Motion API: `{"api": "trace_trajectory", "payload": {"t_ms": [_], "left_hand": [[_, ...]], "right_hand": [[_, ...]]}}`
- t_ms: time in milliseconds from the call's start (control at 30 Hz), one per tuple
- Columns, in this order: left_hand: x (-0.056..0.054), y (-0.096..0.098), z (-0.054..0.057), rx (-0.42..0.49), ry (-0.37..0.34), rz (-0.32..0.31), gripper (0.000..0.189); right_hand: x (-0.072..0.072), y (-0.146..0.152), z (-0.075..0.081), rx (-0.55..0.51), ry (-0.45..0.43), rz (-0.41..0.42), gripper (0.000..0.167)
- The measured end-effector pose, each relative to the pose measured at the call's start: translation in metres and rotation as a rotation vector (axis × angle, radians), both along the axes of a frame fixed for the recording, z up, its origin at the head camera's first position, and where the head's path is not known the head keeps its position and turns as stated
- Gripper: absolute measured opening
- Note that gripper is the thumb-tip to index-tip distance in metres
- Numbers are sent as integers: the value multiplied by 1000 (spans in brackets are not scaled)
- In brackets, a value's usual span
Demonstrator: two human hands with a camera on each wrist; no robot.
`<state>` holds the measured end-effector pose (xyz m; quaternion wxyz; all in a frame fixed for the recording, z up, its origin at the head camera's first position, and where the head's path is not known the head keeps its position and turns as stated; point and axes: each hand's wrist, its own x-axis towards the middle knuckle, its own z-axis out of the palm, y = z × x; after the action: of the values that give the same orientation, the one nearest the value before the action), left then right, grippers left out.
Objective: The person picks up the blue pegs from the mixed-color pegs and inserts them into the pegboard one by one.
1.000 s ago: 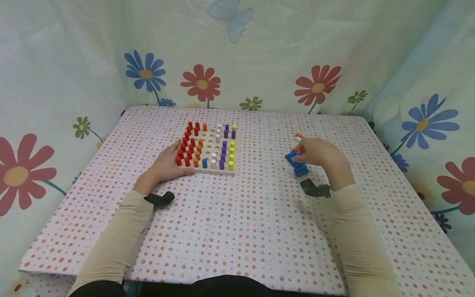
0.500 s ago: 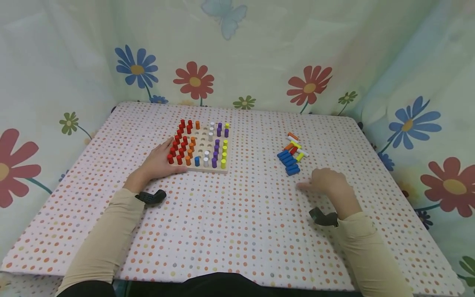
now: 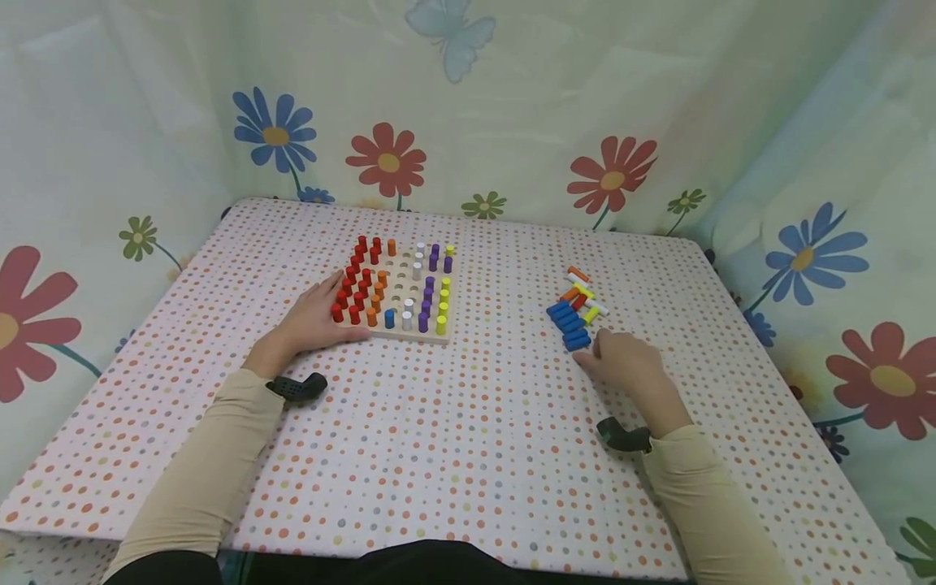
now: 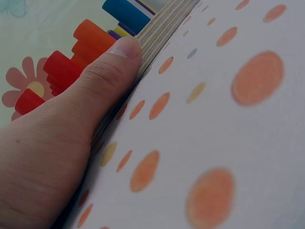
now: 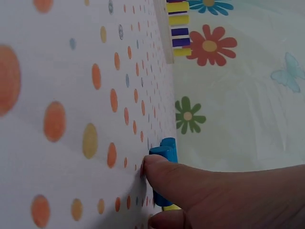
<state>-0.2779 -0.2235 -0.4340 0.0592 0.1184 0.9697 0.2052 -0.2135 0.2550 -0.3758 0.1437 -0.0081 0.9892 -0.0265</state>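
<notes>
Head view: Held a pegboard (image 3: 411,335) at its near-left corner on the worktop (image 3: 468,455) with the left grip (image 3: 314,323) spread, straight fingers (image 3: 327,286) along its left side. Showed red pegs (image 3: 337,313) upright at the board's left, then orange pegs (image 3: 371,317), one blue peg (image 3: 390,318), and white (image 3: 408,320), purple (image 3: 423,322) and yellow pegs (image 3: 441,325) toward the right, with round holes visible between. Held the right grip (image 3: 627,361) just beside the near end of a loose pile, well right of the board. Showed loose blue pegs (image 3: 578,340) side by side there, with orange, white, yellow and red ones lying mostly beyond. Wore pale sleeves (image 3: 196,467) before a flower-printed curtain (image 3: 526,106).

Left wrist view: Laid the left thumb (image 4: 107,76) against the board's near edge, below red, orange and blue pegs, with the other fingers out of sight.

Right wrist view: Showed the right grip spread, with a gap between thumb and finger; overlapped a loose blue peg with the thumb (image 5: 162,171), contact impossible to tell. Caught the board's yellow and purple pegs at the top.
</notes>
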Motion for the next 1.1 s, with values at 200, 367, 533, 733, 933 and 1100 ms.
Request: {"api": "trace_trajectory", "payload": {"t_ms": [200, 367, 533, 733, 933, 1100], "left_hand": [[2, 0, 1, -3, 2, 7, 125], [0, 0, 0, -6, 11, 5, 126], [0, 1, 1, -10, 1, 7, 126], [1, 1, 1, -7, -8, 16, 127], [1, 1, 1, -15, -14, 24, 128], [1, 2, 0, -10, -7, 23, 128]], "right_hand": [[3, 3, -5, 36, 113, -74, 91], [2, 4, -11, 61, 143, -77, 91], [-4, 0, -21, 39, 182, -47, 60], [-5, -7, -27, 4, 200, -76, 71], [-3, -19, -30, -28, 257, -53, 94], [-1, -21, -32, -33, 339, -29, 76]]}}
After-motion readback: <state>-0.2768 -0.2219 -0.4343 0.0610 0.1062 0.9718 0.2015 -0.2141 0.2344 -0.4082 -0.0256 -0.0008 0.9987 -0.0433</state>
